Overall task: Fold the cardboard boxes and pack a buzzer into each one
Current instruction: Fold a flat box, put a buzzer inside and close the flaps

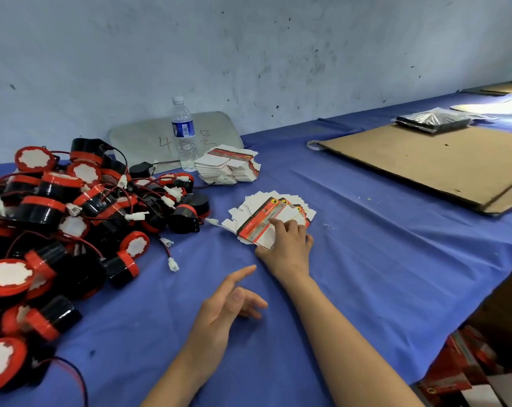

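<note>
A fanned stack of flat red-and-white cardboard boxes (265, 214) lies on the blue cloth at the centre. My right hand (287, 242) lies on its near edge, fingers on the top flat box and thumb under the edge, pinching it. My left hand (228, 304) hovers over the cloth nearer to me, fingers relaxed and holding nothing. A big heap of black-and-red buzzers (58, 218) with red wires and white plugs fills the left side. A second, squared stack of flat boxes (228, 167) sits further back.
A water bottle (185, 133) stands behind the far stack, in front of a grey tray leaning on the wall. A large brown cardboard sheet (430, 163) with a black plastic-wrapped pack (432, 121) lies at the right. A carton of red boxes (471, 368) sits below the table's right edge.
</note>
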`<state>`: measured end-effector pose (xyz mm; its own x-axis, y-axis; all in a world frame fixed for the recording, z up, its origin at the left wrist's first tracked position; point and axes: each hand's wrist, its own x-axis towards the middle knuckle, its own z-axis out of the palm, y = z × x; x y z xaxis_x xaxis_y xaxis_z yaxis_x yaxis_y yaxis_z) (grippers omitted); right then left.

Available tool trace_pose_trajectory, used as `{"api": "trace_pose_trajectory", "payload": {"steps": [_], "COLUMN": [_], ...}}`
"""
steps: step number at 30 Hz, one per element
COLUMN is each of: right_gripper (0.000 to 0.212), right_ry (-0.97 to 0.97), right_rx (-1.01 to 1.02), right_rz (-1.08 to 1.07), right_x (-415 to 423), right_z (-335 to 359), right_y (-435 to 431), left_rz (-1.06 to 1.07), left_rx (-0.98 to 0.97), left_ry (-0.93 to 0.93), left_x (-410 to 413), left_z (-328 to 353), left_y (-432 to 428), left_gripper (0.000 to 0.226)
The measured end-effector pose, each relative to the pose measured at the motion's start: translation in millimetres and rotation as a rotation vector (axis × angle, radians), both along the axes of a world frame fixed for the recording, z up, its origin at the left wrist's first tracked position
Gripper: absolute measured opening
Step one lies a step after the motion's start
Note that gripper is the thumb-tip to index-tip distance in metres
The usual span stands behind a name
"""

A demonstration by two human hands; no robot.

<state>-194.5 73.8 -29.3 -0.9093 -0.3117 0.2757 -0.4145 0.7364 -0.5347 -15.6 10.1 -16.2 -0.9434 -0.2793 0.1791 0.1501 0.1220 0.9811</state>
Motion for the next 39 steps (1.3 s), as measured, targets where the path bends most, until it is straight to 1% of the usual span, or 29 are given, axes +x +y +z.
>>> {"api": "trace_pose_trajectory", "payload": {"steps": [1,3,5,6,8,10,11,13,15,16,17,18,20,21,23,25,26,27,28,29,30,31,32,33,35,37,39], "right_gripper": [0.061,0.056,0.045,0.04,0.031,0.027,0.025,0.023,0.022,0.019,0.017,0.018,0.024,0.028,0.031,0.026,0.021,0.022,0.03,0.038,0.043,0.044,0.043,0.041,0.037,0.039,0.045], "right_ry": [0.015,0.024,0.031,0.068,0.184,0.227,0.177,-0.075,-0.395,-0.53,-0.613,-0.639,-0.629,-0.623,-0.549,-0.409,-0.394,-0.426,-0.496,-0.567,-0.613,-0.638,-0.662,-0.685,-0.716,-0.751,-0.8], "right_rx": [-0.052,-0.264,-0.53,-0.622,-0.735,-0.863,-0.943,-1.149,-1.371,-1.434,-1.41,-1.323,-1.096,-0.985,-0.763,-0.579,-0.538,-0.531,-0.548,-0.564,-0.562,-0.551,-0.551,-0.562,-0.597,-0.629,-0.664], "right_rz": [0.007,0.052,0.148,0.173,0.128,0.042,0.005,-0.028,0.047,0.117,0.185,0.242,0.348,0.401,0.496,0.548,0.572,0.592,0.616,0.647,0.672,0.696,0.717,0.729,0.732,0.709,0.697], "right_x": [1.0,2.7,5.5,7.4,10.4,14.5,16.6,17.1,14.1,13.4,13.7,15.0,21.5,26.4,36.0,42.1,45.2,48.3,50.9,52.2,53.5,54.7,55.2,55.5,55.5,54.0,50.6], "right_z": [1.0,3.6,8.0,10.9,16.7,21.2,22.9,26.3,30.0,31.9,34.1,35.2,35.1,34.7,33.1,28.5,27.0,27.2,27.4,27.3,28.4,29.2,29.9,30.6,32.9,35.0,35.6], "right_y": [-0.1,2.5,7.0,8.3,9.1,7.6,7.8,10.5,15.9,18.0,19.0,19.0,16.0,14.1,9.1,3.4,1.8,0.9,0.2,-0.4,-0.1,-0.1,0.6,1.3,2.4,2.8,2.4], "left_rz": [0.0,-0.004,-0.01,-0.009,0.003,0.01,0.018,0.072,0.196,0.265,0.327,0.377,0.44,0.452,0.469,0.474,0.47,0.452,0.43,0.406,0.385,0.365,0.356,0.358,0.372,0.384,0.423], "left_rx": [-0.001,-0.01,-0.011,-0.014,-0.015,-0.024,-0.029,-0.032,-0.025,-0.016,-0.002,0.021,0.096,0.149,0.303,0.428,0.441,0.425,0.399,0.384,0.388,0.407,0.431,0.441,0.398,0.281,0.173], "left_ry": [0.0,0.0,0.011,0.014,0.019,0.026,0.029,0.041,0.092,0.128,0.161,0.194,0.248,0.259,0.273,0.276,0.277,0.282,0.278,0.266,0.251,0.235,0.228,0.227,0.233,0.234,0.246], "left_x": [-0.1,-0.2,0.1,0.0,-0.7,-1.8,-2.3,-3.4,-4.7,-5.6,-6.6,-7.5,-8.0,-8.1,-8.1,-7.0,-5.8,-4.5,-3.6,-3.1,-2.6,-1.7,-0.9,-0.5,0.0,1.9,3.1], "left_z": [-0.7,-1.8,-1.8,-2.0,-3.6,-6.6,-7.9,-8.9,-7.9,-6.7,-5.9,-5.6,-4.0,-4.0,-5.3,-4.4,-5.0,-5.4,-4.1,-2.0,-0.7,-0.3,-2.1,-3.8,-6.3,-7.1,-3.3], "left_y": [-0.5,-1.0,-0.4,-0.4,-0.7,-2.1,-2.7,-2.6,-2.9,-3.5,-5.3,-8.0,-13.2,-15.3,-17.2,-15.7,-15.2,-14.6,-13.0,-11.1,-9.4,-8.1,-8.2,-8.4,-7.3,-6.1,-4.3], "left_gripper": [0.057,0.053,0.057,0.061,0.064,0.064,0.064,0.067,0.067,0.066,0.066,0.065,0.059,0.051,0.038,0.04,0.039,0.039,0.044,0.056,0.076,0.093,0.101,0.102,0.101,0.108,0.102]}}
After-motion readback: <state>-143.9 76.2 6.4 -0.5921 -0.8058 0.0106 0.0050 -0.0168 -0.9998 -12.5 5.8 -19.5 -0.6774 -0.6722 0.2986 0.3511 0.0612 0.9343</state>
